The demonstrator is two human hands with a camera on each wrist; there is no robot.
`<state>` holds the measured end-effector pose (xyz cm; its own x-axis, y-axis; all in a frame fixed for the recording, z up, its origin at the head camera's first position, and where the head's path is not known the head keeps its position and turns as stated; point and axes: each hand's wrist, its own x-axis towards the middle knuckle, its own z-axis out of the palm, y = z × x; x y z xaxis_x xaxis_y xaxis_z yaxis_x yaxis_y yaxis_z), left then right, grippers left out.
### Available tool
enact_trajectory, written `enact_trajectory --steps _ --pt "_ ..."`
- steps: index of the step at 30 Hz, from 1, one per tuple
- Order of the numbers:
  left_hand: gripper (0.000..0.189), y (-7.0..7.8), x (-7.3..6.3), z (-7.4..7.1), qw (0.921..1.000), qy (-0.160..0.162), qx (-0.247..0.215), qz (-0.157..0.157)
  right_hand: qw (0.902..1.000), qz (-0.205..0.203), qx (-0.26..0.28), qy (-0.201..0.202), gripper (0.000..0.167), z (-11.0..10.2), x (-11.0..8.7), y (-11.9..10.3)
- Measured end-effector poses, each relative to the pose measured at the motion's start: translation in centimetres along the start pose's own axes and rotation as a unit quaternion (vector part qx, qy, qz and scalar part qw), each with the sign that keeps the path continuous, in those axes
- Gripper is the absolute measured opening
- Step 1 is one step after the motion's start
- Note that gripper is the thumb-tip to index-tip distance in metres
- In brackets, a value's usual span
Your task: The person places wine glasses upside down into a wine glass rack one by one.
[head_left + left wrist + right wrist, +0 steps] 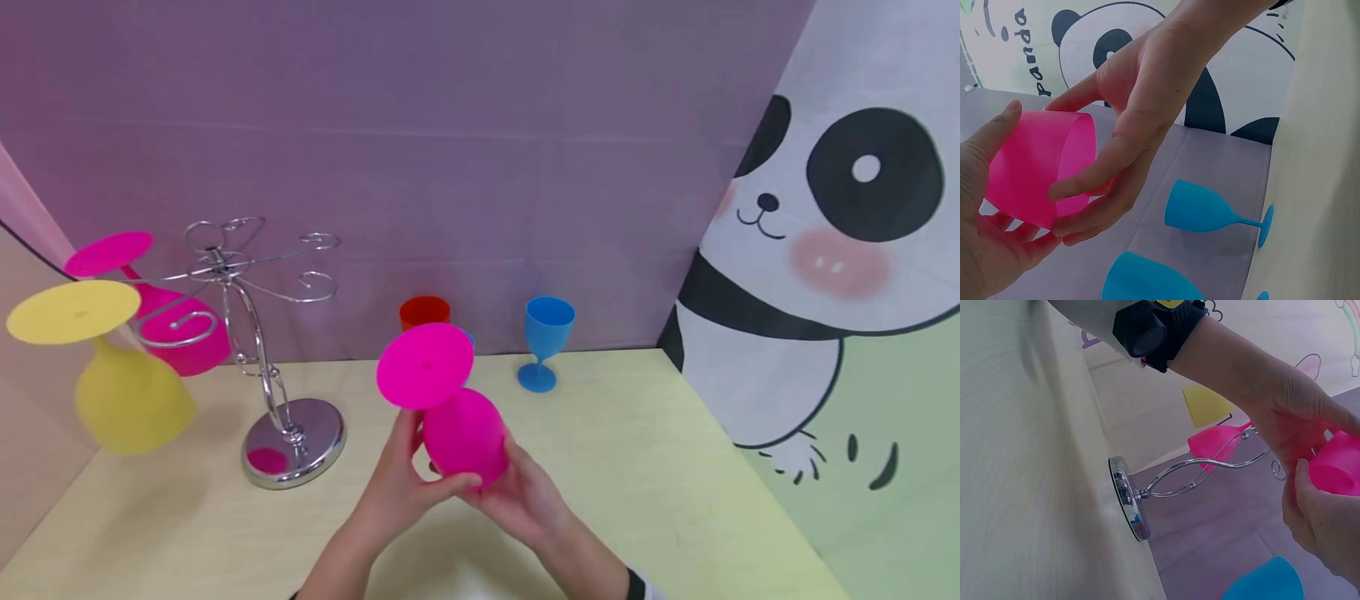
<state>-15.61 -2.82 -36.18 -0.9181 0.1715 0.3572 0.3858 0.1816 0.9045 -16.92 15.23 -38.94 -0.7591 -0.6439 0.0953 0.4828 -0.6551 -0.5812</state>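
Note:
A bright pink plastic goblet is held upside down and tilted, its round foot uppermost. My left hand grips it from the left, thumb across the near side. From the right, my right hand holds the bowl, and in the left wrist view its fingers curl around the rim. To the left stands a chrome stemware rack with curled wire arms. A yellow goblet and another pink goblet hang upside down from it.
Upright at the back of the pale table are a red goblet and a blue goblet. A second blue goblet is partly cut off in the left wrist view. A purple cloth backdrop and a panda-print sheet border the table.

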Motion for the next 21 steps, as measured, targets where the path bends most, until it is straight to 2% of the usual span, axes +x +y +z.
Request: enact_trajectory --steps 5,11,17,21 --pt "0.093 -0.05 -0.02 -0.01 0.9999 0.001 0.002 -0.014 0.9999 0.004 0.005 0.011 0.044 -0.04 0.06 -0.01" --pt "0.092 -0.04 -0.02 0.04 0.9999 0.003 0.001 -0.013 0.9995 0.012 0.012 0.027 0.045 0.01 0.09 -0.06" --pt "0.092 -0.02 -0.01 0.11 0.9998 0.003 0.003 -0.018 0.9996 0.008 0.014 0.025 0.042 -0.09 0.1 -0.02" --pt "0.092 -0.03 0.02 0.08 0.9994 0.0 0.004 -0.034 0.9997 0.007 0.012 0.021 0.041 -0.12 0.12 0.0"
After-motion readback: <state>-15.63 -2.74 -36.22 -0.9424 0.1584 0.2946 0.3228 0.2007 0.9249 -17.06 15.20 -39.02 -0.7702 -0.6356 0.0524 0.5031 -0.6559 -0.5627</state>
